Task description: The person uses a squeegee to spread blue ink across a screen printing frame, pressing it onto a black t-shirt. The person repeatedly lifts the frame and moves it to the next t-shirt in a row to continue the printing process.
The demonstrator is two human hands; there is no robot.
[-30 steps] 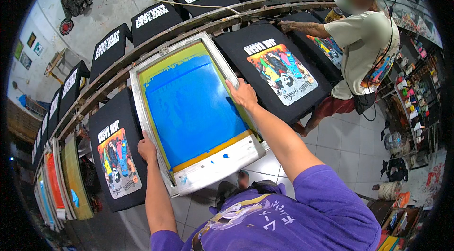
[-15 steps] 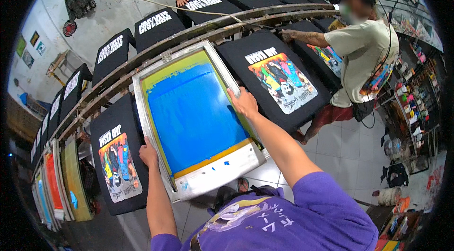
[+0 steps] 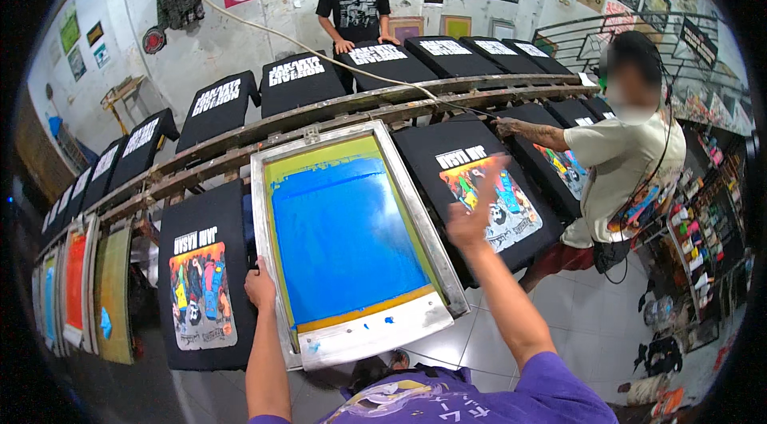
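A screen printing frame (image 3: 339, 346) with blue ink (image 3: 343, 248) over its yellow-green mesh lies in front of me, hinged to a rail at its far end. My left hand (image 3: 260, 288) grips the frame's left edge. My right hand (image 3: 475, 216) is raised off the right edge, over a black shirt (image 3: 423, 144) with a colourful print on the neighbouring board, fingers stretched out and blurred by motion. Another printed black shirt (image 3: 200, 204) lies just left of the frame.
A co-worker in cream (image 3: 623, 176) stands close on my right, an arm reaching over the rail. A person in black (image 3: 351, 4) stands across the rack (image 3: 224, 136) behind white-printed shirts. A cable (image 3: 319, 56) crosses overhead. Several screens (image 3: 112, 296) lean at left; cluttered shelving (image 3: 699, 240) stands at right.
My right hand has let go of the frame and moved up and right. My left hand still holds it. The view has tilted up, showing more of the far wall and person.
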